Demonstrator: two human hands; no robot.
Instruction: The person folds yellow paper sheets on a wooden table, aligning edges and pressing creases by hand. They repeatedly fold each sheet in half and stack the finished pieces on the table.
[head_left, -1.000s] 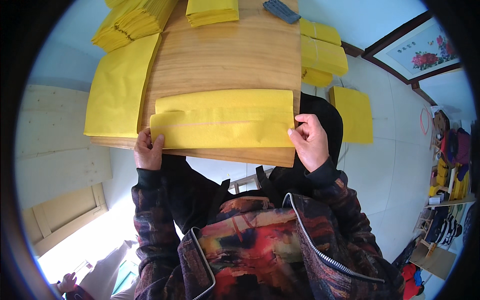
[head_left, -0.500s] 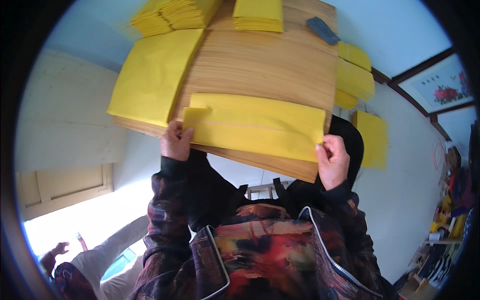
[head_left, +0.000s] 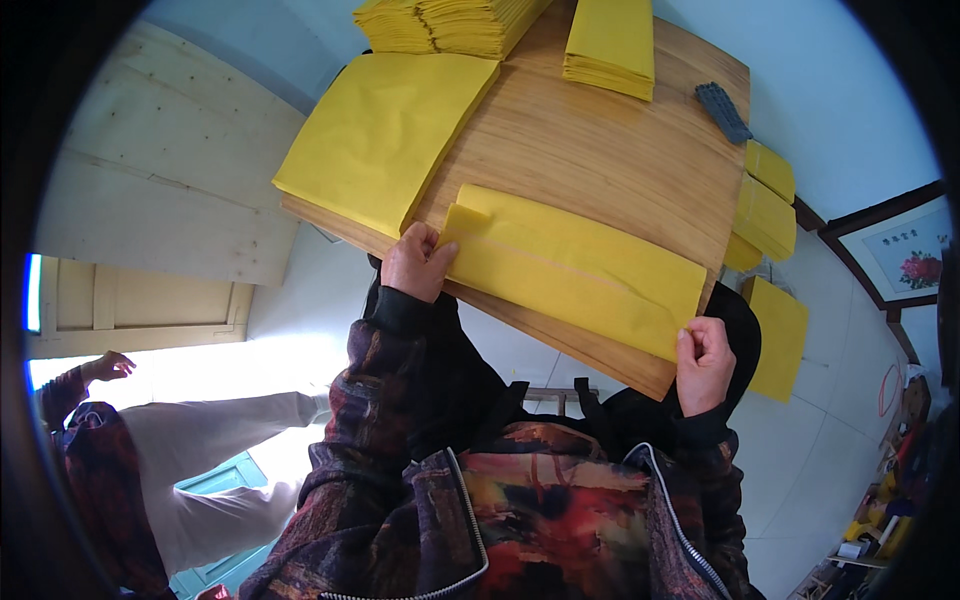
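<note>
A long yellow folded sheet (head_left: 575, 268) lies along the near edge of a wooden table (head_left: 620, 150), with a faint pale line running lengthwise along its folded flap. My left hand (head_left: 418, 264) pinches its left end between thumb and fingers. At the right end, my right hand (head_left: 706, 362) has the corner pinched, fingers curled in. To the left of the folded sheet rests a pile of wide flat yellow sheets (head_left: 385, 140), close beside my left hand. Whether the sheet is paper or cloth I cannot tell.
Thick folded yellow stacks (head_left: 450, 25) and a narrower yellow stack (head_left: 610, 50) stand at the far side. A dark grey bundle (head_left: 722, 112) lies by the right edge. More yellow bundles (head_left: 766, 212) sit beyond the table. Another person's legs (head_left: 215, 450) are at the left.
The view has shifted and turned, so the table appears lower and farther right. Both hands keep hold of the sheet's ends. More of the other person shows at the left.
</note>
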